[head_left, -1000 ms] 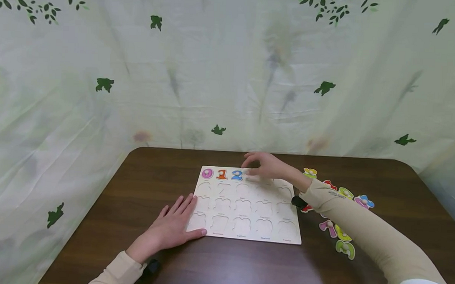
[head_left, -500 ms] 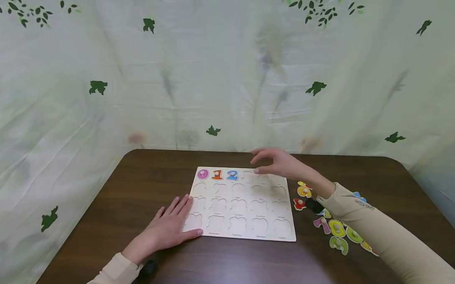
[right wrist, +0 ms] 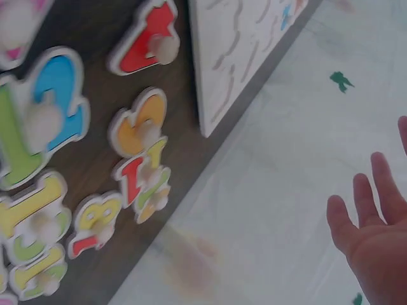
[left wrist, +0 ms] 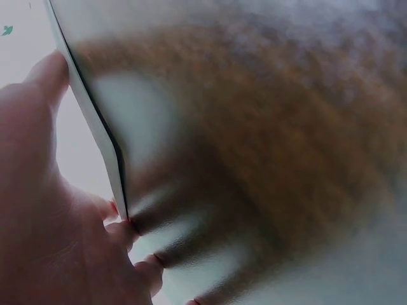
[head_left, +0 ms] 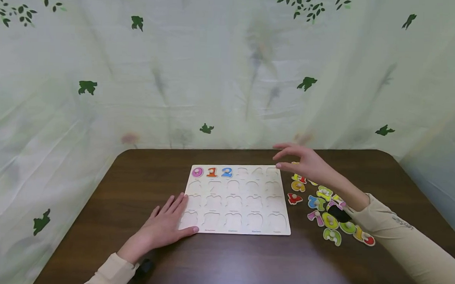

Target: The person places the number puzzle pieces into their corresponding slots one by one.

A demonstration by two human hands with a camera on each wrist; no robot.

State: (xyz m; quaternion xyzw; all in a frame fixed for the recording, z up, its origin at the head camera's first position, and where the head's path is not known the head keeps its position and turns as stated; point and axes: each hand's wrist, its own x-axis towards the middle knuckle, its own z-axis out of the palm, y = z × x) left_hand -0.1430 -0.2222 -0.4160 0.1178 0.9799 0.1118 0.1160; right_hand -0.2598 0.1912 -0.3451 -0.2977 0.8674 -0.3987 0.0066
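Observation:
A white number puzzle board (head_left: 243, 223) lies on the table with rows of recesses. In its top-left corner sit a pink 0 (head_left: 197, 172), an orange 1 (head_left: 212, 172) and a blue 2 (head_left: 227, 172). My left hand (head_left: 160, 228) rests at the board's left side, fingertips on the left edge and thumb by the near edge. Past the board's far right corner my right hand (head_left: 305, 163) is raised, its fingers loosely extended with nothing between them. In the right wrist view, a red 4 piece (right wrist: 141, 47) and an orange piece (right wrist: 141, 124) lie beside the board.
Right of the board, several loose knobbed number pieces lie in a cluster, among them a pink 7 (head_left: 315, 218) and a green 3 (head_left: 332, 236). My right forearm partly covers them. A pale curtain (head_left: 215, 74) with leaf prints hangs behind the brown table (head_left: 223, 263).
My right hand has moved right, away from the top row near the 2, to beyond the board's far right corner. My left hand keeps its place on the board.

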